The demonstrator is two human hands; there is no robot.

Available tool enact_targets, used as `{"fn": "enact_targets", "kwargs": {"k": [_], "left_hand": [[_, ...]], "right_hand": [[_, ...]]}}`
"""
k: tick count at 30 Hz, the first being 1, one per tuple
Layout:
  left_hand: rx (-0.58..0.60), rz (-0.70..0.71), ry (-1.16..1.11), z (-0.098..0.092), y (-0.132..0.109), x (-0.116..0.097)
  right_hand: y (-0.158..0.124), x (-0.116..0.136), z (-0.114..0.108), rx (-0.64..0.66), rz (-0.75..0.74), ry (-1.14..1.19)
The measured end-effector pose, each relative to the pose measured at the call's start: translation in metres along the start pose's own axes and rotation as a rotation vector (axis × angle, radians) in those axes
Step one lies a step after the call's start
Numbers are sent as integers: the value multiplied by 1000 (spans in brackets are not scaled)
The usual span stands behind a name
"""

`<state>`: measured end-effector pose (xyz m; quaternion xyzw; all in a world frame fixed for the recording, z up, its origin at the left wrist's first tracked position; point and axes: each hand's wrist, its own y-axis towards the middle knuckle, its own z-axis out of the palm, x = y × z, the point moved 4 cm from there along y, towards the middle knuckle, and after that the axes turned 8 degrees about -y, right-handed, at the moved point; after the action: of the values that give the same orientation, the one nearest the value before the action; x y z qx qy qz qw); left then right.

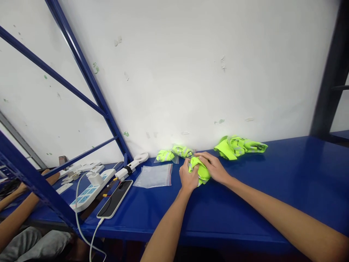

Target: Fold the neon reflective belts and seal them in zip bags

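A bundled neon-yellow reflective vest (203,172) is gripped between both hands, just above the blue table. My left hand (188,177) is closed round its left side. Fingers of my right hand (214,166) curl over its top and right side. Left of the hands lies a clear zip bag (154,175), flat on the table. Behind them, near the wall, are two bagged neon-yellow bundles (165,155). Further right, a loosely rolled reflective vest (240,146) rests against the wall side.
A phone (116,199) on a charging cable, a power strip (92,189) and a white handheld fan (133,165) lie to the left. A blue metal frame (40,178) rises beside them. Another person's arms (27,203) show beyond it. A white wall (191,72) backs the table (286,182).
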<state>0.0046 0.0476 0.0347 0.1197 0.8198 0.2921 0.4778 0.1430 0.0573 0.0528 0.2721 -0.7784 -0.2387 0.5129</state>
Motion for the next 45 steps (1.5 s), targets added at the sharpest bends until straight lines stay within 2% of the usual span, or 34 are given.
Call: {"fn": "enact_targets", "kwargs": {"k": [5, 7, 13, 19, 25, 28, 30, 33, 35, 37, 40, 42, 45], "left_hand": [[38, 45, 13, -5, -1, 4], [53, 53, 28, -7, -1, 7], [29, 98, 50, -10, -2, 6], [8, 123, 85, -8, -6, -11], [86, 339, 101, -4, -11, -26], [140, 423, 140, 1, -13, -27], [144, 433, 133, 4, -13, -26], [94, 367, 74, 2, -11, -21], [64, 314, 41, -2, -8, -16], [62, 283, 20, -8, -6, -10], [117, 284, 10, -16, -3, -5], [160, 292, 8, -19, -3, -6], [195, 263, -10, -20, -3, -9]], "right_hand": [[-13, 8, 0, 207, -126, -117], [-16, 8, 2, 235, -153, -151], [-16, 3, 6, 121, -102, -107], [-7, -4, 2, 29, 103, 5], [1, -9, -5, -31, 318, 186], [-3, -12, -5, -13, 447, 257], [-5, -12, -4, -24, 448, 241], [-8, -6, -5, -66, 297, 141], [-9, -2, -3, 21, 187, 92], [-11, 1, -1, 188, 108, 50], [-15, 1, 1, 404, 39, -1], [-17, -1, 2, 463, 33, -21], [-19, -3, 2, 442, 36, -84]]}}
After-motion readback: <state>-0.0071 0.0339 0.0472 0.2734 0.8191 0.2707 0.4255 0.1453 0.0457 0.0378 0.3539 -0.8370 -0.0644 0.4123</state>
